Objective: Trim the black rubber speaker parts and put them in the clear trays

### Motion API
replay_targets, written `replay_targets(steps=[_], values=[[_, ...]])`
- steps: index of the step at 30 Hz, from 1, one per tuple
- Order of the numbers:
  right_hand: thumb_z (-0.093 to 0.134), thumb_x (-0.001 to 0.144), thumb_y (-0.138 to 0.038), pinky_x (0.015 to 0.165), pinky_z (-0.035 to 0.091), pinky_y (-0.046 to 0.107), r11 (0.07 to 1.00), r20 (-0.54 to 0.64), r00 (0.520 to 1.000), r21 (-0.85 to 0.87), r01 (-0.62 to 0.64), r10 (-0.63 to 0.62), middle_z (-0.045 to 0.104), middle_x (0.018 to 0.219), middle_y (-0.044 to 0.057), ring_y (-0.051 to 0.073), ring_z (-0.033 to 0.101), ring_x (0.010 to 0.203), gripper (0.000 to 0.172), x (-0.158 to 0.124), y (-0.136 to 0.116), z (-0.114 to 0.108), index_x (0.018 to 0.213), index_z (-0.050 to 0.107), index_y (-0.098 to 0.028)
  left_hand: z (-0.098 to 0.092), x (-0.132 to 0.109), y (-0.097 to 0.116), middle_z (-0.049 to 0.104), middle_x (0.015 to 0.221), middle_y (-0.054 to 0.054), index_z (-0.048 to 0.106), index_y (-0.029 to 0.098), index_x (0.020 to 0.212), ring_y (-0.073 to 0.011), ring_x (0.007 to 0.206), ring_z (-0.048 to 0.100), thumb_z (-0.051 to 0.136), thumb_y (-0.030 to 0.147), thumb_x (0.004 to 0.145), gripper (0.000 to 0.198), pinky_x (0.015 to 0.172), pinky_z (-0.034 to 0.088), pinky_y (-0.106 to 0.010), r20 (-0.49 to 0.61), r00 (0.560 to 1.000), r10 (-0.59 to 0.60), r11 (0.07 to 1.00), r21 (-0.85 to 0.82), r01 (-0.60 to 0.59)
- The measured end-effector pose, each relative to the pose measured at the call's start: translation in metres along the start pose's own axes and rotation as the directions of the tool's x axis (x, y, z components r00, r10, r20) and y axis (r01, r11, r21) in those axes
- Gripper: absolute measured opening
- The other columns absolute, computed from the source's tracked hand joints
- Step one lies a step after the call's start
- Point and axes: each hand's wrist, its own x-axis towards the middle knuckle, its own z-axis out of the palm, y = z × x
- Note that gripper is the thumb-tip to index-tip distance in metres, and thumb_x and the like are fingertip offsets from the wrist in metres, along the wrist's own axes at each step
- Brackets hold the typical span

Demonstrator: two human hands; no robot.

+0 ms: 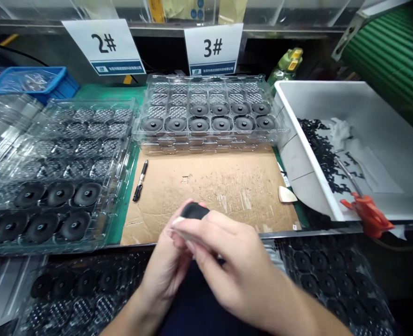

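Close to the board's front edge, a black round part [194, 211] is held up in my left hand [169, 261], whose fingers close round it from the left and behind. My right hand [231, 252] comes over it from the right, thumb and forefinger pinched together at its near side. Whatever lies between those right fingertips is hidden. Under both hands is a worn cardboard sheet [206, 182] with black shavings on it. Behind it, a clear plastic tray [210, 140] carries similar black discs [221, 123] in its front rows.
Left is another clear tray [122, 140] with black discs, near a pen [141, 181] and a blue bin [57, 84]. On the right are a cream-coloured wedge [287, 194] and a white bin [304, 154] holding black scraps, with orange-handled pliers [367, 212] over its rim. More filled trays lie below the table edge.
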Motion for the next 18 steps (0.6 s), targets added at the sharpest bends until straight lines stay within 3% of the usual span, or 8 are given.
replay_targets(steps=[2, 6, 7, 10, 11, 15, 16, 18], values=[[0.045, 0.087, -0.011, 0.078, 0.047, 0.02, 0.999, 0.071, 0.997, -0.033, -0.036, 0.038, 0.063, 0.089, 0.001, 0.01, 0.057, 0.082, 0.025, 0.004, -0.004, 0.002, 0.104, 0.062, -0.018, 0.002, 0.0, 0.003, 0.065, 0.112, -0.001, 0.059, 0.028, 0.113, -0.0208, 0.105, 0.059, 0.072, 0.023, 0.07, 0.046, 0.09, 0.048, -0.027, -0.029, 0.993, 0.116, 0.993, 0.031, -0.115], [0.041, 0.089, -0.014, 0.086, 0.046, 0.026, 0.996, -0.187, 0.981, -0.087, 0.038, -0.054, 0.061, 0.102, 0.008, 0.014, 0.055, 0.093, 0.034, 0.007, 0.002, 0.007, 0.12, 0.053, -0.01, 0.002, 0.001, 0.008, 0.068, 0.104, -0.003, 0.062, 0.025, 0.111, -0.0234, 0.103, 0.06, 0.077, 0.03, 0.063, 0.05, 0.089, 0.05, -0.029, -0.024, 0.983, 0.181, 0.981, 0.074, -0.179], [0.041, 0.089, -0.013, 0.088, 0.046, 0.026, 0.997, -0.17, 0.984, -0.058, 0.049, -0.059, 0.061, 0.105, 0.009, 0.014, 0.055, 0.094, 0.035, 0.007, 0.003, 0.007, 0.122, 0.051, -0.009, 0.001, 0.001, 0.009, 0.068, 0.106, -0.003, 0.062, 0.025, 0.111, -0.0245, 0.103, 0.06, 0.079, 0.034, 0.06, 0.054, 0.089, 0.05, -0.03, -0.016, 0.982, 0.188, 0.979, 0.08, -0.186], [0.044, 0.089, -0.012, 0.086, 0.046, 0.019, 1.0, 0.054, 0.999, 0.029, 0.001, -0.003, 0.062, 0.099, 0.003, 0.01, 0.057, 0.089, 0.027, 0.007, 0.003, 0.007, 0.11, 0.059, -0.015, -0.001, 0.0, 0.01, 0.067, 0.109, -0.002, 0.061, 0.027, 0.111, -0.0221, 0.1, 0.062, 0.08, 0.032, 0.057, 0.058, 0.087, 0.052, -0.027, -0.042, 0.968, 0.247, 0.966, 0.092, -0.242], [0.044, 0.089, -0.012, 0.085, 0.046, 0.019, 1.0, 0.05, 0.999, 0.019, -0.013, 0.012, 0.063, 0.097, 0.003, 0.01, 0.058, 0.088, 0.025, 0.008, 0.003, 0.007, 0.107, 0.061, -0.015, -0.002, 0.0, 0.009, 0.068, 0.107, -0.001, 0.062, 0.026, 0.111, -0.0209, 0.098, 0.063, 0.08, 0.03, 0.058, 0.056, 0.086, 0.052, -0.026, -0.047, 0.966, 0.252, 0.964, 0.095, -0.247], [0.041, 0.089, -0.012, 0.088, 0.046, 0.026, 0.997, -0.226, 0.971, -0.03, 0.073, -0.078, 0.062, 0.102, 0.008, 0.014, 0.056, 0.094, 0.033, 0.008, 0.005, 0.011, 0.12, 0.052, -0.009, -0.002, -0.001, 0.01, 0.07, 0.1, -0.002, 0.064, 0.025, 0.108, -0.0192, 0.092, 0.065, 0.076, 0.029, 0.064, 0.046, 0.085, 0.052, -0.024, -0.018, 0.977, 0.214, 0.973, 0.094, -0.211], [0.041, 0.089, -0.012, 0.089, 0.046, 0.025, 0.996, -0.209, 0.974, 0.007, 0.085, -0.082, 0.062, 0.104, 0.008, 0.013, 0.056, 0.095, 0.034, 0.007, 0.005, 0.011, 0.122, 0.051, -0.009, -0.003, -0.001, 0.011, 0.069, 0.103, -0.002, 0.063, 0.026, 0.109, -0.0196, 0.093, 0.065, 0.077, 0.03, 0.063, 0.048, 0.085, 0.052, -0.024, -0.014, 0.976, 0.216, 0.972, 0.1, -0.213], [0.044, 0.088, -0.01, 0.088, 0.045, 0.02, 0.994, -0.044, 0.998, 0.095, 0.045, -0.041, 0.062, 0.101, 0.004, 0.01, 0.057, 0.093, 0.03, 0.004, 0.006, 0.009, 0.116, 0.056, -0.013, -0.006, -0.001, 0.013, 0.067, 0.11, -0.002, 0.062, 0.028, 0.111, -0.0203, 0.096, 0.064, 0.079, 0.032, 0.059, 0.054, 0.084, 0.053, -0.025, -0.022, 0.973, 0.23, 0.968, 0.111, -0.226]])
